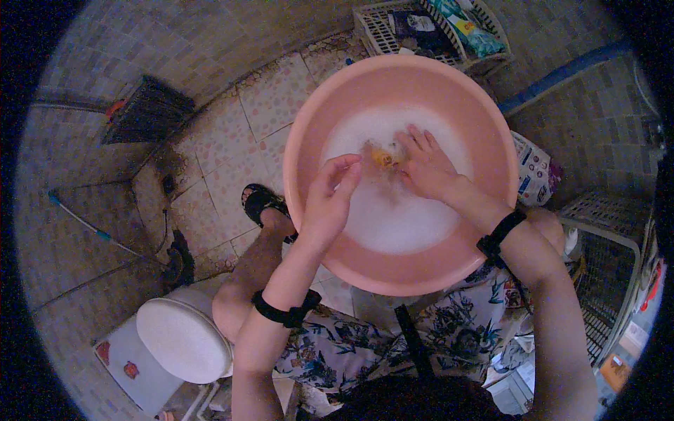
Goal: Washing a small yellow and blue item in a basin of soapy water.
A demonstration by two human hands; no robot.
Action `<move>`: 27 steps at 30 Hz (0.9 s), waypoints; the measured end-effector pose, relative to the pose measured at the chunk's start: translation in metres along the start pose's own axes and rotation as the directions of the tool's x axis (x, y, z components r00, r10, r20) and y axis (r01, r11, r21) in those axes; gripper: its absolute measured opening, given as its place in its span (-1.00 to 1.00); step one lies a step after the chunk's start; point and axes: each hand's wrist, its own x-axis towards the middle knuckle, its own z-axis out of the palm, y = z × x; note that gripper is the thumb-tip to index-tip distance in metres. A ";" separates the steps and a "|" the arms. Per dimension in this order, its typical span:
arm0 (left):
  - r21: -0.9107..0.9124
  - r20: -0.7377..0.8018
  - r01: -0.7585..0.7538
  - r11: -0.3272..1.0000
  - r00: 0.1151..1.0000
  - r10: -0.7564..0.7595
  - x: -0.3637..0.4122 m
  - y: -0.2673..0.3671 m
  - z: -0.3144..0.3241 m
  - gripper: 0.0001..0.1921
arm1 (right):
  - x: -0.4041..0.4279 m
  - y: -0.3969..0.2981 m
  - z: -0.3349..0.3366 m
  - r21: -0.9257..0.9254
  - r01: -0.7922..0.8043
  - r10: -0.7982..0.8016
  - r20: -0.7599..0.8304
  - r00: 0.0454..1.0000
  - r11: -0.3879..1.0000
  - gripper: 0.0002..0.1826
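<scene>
A large pink plastic basin stands before me, with white suds covering its bottom. In the middle of the foam shows a small yellow-orange patch with dark, murky edges; what it is cannot be made out. My left hand hovers over the suds to the left of it, thumb and fingers curled towards each other. Whether anything thin is between those fingertips is unclear. My right hand is spread over the foam just right of the patch, fingers apart, with its thumb side close to the patch.
A plastic basket with packets stands behind the basin. A printed bag and a plastic rack are at the right. Along the left are a dark dustpan-like object, a long-handled brush and a white oval lid.
</scene>
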 end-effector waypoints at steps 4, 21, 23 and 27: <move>0.026 0.009 0.003 1.000 1.000 -0.004 0.002 -0.001 0.002 -0.69 | -0.002 0.000 0.017 0.130 0.052 -0.035 -0.131 0.991 0.990 -0.70; 0.043 0.070 -0.017 0.999 0.997 0.014 0.000 -0.002 0.007 -0.65 | -0.009 -0.028 0.007 0.208 0.265 -0.313 0.253 0.915 0.942 -0.56; 0.038 0.074 -0.032 0.999 0.997 0.029 0.002 -0.009 0.006 -0.65 | -0.011 -0.030 0.009 0.215 0.253 -0.302 0.238 0.923 0.943 -0.65; 0.061 0.085 -0.044 0.997 0.996 0.039 0.001 -0.005 0.000 -0.65 | 0.010 -0.032 -0.028 0.366 0.055 -0.229 0.452 0.862 0.929 -0.70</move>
